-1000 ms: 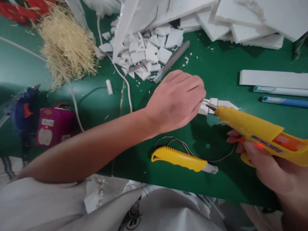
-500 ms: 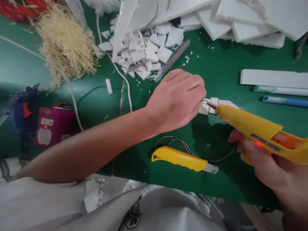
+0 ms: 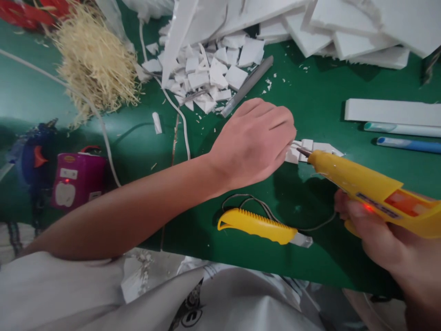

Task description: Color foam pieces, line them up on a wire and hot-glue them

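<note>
My right hand (image 3: 375,230) is wrapped round a yellow hot glue gun (image 3: 361,179) with a small red light on its side. Its metal nozzle points left, at or just over a small white foam piece (image 3: 306,147) on the green table. My left hand (image 3: 257,140) is closed at the left end of that piece, its fingertips hidden under the hand, so the grip itself is partly out of sight. Below the left hand lies a yellow utility knife (image 3: 258,225) with its blade end to the right, beside a thin dark cord.
Broken white foam bits (image 3: 206,73) and a grey bar (image 3: 248,85) lie behind my left hand. Foam sheets (image 3: 358,27) are stacked at the back. Two pens (image 3: 409,143) and a foam strip (image 3: 392,110) sit right. Straw-like shreds (image 3: 98,59) and a purple box (image 3: 79,179) are left.
The left hand stays almost in place. The glue gun and the right hand's fingers have shifted very slightly, with the nozzle still at the white foam piece.
</note>
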Demonstrator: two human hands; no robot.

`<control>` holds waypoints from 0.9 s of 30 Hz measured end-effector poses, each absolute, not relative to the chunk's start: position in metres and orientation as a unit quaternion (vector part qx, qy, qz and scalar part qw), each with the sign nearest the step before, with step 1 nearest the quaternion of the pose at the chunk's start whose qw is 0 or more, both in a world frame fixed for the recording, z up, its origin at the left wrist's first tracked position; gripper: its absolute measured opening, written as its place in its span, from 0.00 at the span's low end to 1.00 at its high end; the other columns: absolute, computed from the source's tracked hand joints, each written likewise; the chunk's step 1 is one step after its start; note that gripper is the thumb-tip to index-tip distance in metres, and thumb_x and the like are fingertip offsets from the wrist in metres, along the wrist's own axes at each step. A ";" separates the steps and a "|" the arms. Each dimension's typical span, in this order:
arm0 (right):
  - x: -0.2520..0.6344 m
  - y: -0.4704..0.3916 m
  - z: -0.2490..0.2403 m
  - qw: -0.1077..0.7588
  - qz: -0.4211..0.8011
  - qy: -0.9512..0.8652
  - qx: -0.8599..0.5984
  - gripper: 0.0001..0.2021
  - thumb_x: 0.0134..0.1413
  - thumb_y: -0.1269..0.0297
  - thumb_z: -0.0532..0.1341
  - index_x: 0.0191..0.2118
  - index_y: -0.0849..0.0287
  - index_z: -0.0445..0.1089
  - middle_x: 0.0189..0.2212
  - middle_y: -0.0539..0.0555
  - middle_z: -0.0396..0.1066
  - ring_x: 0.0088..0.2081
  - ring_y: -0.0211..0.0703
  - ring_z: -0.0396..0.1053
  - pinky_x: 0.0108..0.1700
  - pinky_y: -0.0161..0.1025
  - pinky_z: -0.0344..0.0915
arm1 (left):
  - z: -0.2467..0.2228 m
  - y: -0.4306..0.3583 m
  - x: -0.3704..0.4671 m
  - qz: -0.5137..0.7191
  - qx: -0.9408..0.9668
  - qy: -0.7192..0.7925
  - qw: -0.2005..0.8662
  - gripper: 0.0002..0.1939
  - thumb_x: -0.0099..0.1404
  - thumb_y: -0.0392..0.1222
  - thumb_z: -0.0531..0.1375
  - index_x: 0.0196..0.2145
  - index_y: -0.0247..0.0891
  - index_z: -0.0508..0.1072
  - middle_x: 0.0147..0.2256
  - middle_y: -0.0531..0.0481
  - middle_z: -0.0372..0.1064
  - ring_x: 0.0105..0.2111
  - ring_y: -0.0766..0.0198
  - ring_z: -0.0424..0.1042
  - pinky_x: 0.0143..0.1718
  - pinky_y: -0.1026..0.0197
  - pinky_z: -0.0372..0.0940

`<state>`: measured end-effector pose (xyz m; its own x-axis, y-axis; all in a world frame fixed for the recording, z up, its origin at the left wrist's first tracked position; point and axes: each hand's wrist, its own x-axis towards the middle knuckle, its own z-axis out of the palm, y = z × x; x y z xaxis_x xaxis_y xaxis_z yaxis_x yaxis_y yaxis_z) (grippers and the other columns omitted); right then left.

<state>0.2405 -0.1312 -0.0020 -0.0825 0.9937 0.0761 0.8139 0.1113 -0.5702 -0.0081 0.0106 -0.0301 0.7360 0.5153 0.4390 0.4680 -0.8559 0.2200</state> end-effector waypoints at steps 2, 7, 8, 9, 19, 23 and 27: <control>0.246 -0.129 -0.001 0.211 0.193 -0.727 -0.625 0.14 0.64 0.47 0.64 0.33 0.50 0.74 0.25 0.50 0.76 0.24 0.41 0.75 0.23 0.34 0.70 | -0.029 0.010 -0.008 0.252 0.930 0.263 0.049 0.13 0.76 0.40 0.52 0.37 0.42 0.76 0.43 0.47 0.80 0.41 0.57 0.77 0.48 0.50 0.69; 0.255 -0.124 -0.001 0.217 0.213 -0.734 -0.607 0.10 0.66 0.54 0.64 0.33 0.51 0.74 0.25 0.49 0.76 0.23 0.39 0.75 0.24 0.32 0.70 | -0.026 0.009 -0.007 0.243 0.929 0.267 0.085 0.14 0.76 0.40 0.52 0.37 0.41 0.76 0.45 0.46 0.80 0.44 0.55 0.77 0.50 0.47 0.69; 0.255 -0.124 -0.002 0.211 0.217 -0.739 -0.602 0.12 0.65 0.54 0.64 0.31 0.51 0.73 0.23 0.48 0.75 0.22 0.39 0.73 0.23 0.32 0.68 | -0.026 0.009 -0.007 0.239 0.928 0.270 0.093 0.14 0.76 0.40 0.52 0.37 0.41 0.76 0.45 0.46 0.80 0.45 0.55 0.77 0.51 0.47 0.69; 0.255 -0.124 -0.003 0.201 0.222 -0.745 -0.596 0.12 0.64 0.54 0.64 0.30 0.51 0.72 0.23 0.48 0.74 0.21 0.39 0.73 0.22 0.32 0.68 | -0.026 0.009 -0.007 0.236 0.928 0.272 0.099 0.14 0.76 0.39 0.51 0.37 0.41 0.76 0.45 0.45 0.80 0.45 0.55 0.77 0.51 0.46 0.69; 0.254 -0.126 -0.003 0.222 0.208 -0.733 -0.608 0.09 0.67 0.55 0.61 0.37 0.48 0.76 0.27 0.50 0.78 0.25 0.42 0.77 0.28 0.35 0.73 | -0.027 0.009 -0.008 0.238 0.927 0.274 0.099 0.14 0.77 0.40 0.51 0.38 0.40 0.75 0.45 0.46 0.79 0.45 0.56 0.77 0.53 0.48 0.68; 0.254 -0.124 -0.003 0.215 0.198 -0.742 -0.603 0.13 0.68 0.54 0.60 0.31 0.49 0.70 0.24 0.48 0.74 0.23 0.40 0.73 0.23 0.34 0.68 | -0.026 0.009 -0.007 0.232 0.927 0.278 0.100 0.15 0.77 0.40 0.50 0.37 0.41 0.76 0.45 0.45 0.79 0.45 0.55 0.77 0.52 0.47 0.68; 0.244 -0.127 0.000 0.192 0.198 -0.748 -0.604 0.16 0.69 0.50 0.59 0.29 0.49 0.69 0.22 0.47 0.72 0.22 0.39 0.71 0.23 0.35 0.67 | -0.027 0.009 -0.007 0.237 0.925 0.278 0.099 0.15 0.77 0.40 0.51 0.37 0.42 0.75 0.44 0.47 0.79 0.44 0.56 0.77 0.52 0.48 0.68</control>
<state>0.2443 -0.1271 0.0003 -0.1965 0.9794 0.0475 0.8275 0.1916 -0.5278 -0.0073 0.0092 -0.0266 0.7327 0.5625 0.3831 0.4684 -0.8252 0.3157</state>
